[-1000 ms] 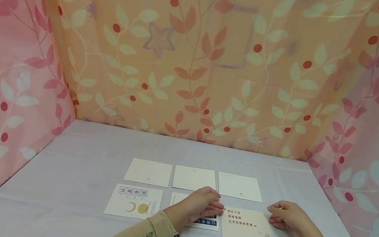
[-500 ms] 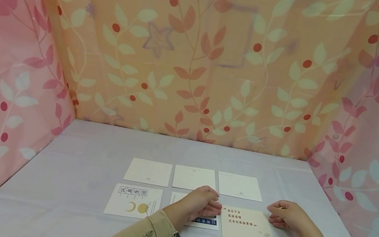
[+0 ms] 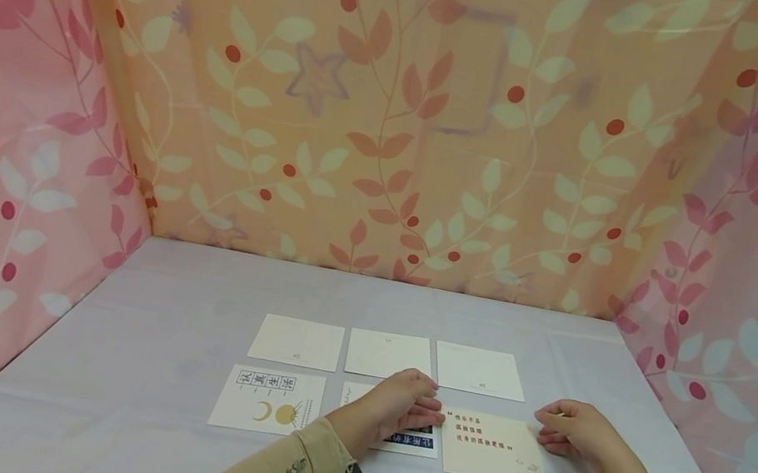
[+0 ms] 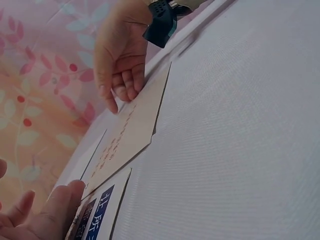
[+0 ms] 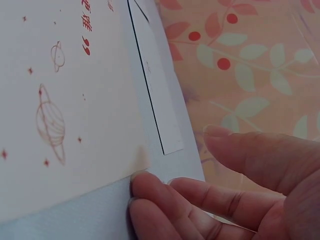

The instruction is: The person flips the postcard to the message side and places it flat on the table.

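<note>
A cream card (image 3: 492, 459) with red printed characters and small planet drawings lies flat at the right of the front row. My left hand (image 3: 398, 405) reaches over the middle card (image 3: 411, 443), which has dark blue bands. Its fingertips are right at the cream card's left edge. At the opposite edge, my right hand (image 3: 576, 432) has loosely bent fingers, with fingertips by the card's corner in the right wrist view. The thumb stands apart from the card there. Neither hand pinches anything. The left forearm and hand hide part of the middle card.
A white card (image 3: 266, 403) with a moon and sun drawing lies at the front left. Behind are three nearly blank cards: left (image 3: 296, 342), middle (image 3: 389, 352) and right (image 3: 480, 371). Patterned curtains (image 3: 395, 146) bound the white tabletop (image 3: 121, 360).
The cream card has shifted slightly away from the person, toward the back row. Both hands keep nearly the same places at its two sides.
</note>
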`<action>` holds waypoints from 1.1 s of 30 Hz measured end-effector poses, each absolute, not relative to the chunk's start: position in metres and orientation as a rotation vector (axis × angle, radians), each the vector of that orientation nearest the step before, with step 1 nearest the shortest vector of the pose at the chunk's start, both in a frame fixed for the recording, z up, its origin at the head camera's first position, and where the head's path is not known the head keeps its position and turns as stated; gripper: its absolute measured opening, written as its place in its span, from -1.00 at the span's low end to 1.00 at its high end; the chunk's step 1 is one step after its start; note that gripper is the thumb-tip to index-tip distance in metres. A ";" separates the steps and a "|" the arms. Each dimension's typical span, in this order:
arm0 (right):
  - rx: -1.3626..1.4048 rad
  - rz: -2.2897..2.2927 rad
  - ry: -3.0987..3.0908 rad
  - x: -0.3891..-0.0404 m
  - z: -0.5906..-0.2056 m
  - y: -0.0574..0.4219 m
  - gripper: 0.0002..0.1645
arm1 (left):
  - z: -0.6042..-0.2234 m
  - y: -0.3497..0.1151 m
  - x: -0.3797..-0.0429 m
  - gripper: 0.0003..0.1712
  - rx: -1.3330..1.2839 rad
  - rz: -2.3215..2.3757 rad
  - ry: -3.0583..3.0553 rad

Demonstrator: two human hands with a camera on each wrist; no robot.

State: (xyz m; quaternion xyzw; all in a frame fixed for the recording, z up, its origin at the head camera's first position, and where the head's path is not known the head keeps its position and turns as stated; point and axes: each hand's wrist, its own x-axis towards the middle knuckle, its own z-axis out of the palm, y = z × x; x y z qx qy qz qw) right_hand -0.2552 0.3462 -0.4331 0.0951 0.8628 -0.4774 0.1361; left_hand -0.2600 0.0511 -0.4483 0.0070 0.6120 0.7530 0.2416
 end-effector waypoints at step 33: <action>0.320 -1.345 2.502 -0.256 -0.433 0.348 -0.63 | -0.447 0.056 -0.260 -0.72 0.027 2.005 1.762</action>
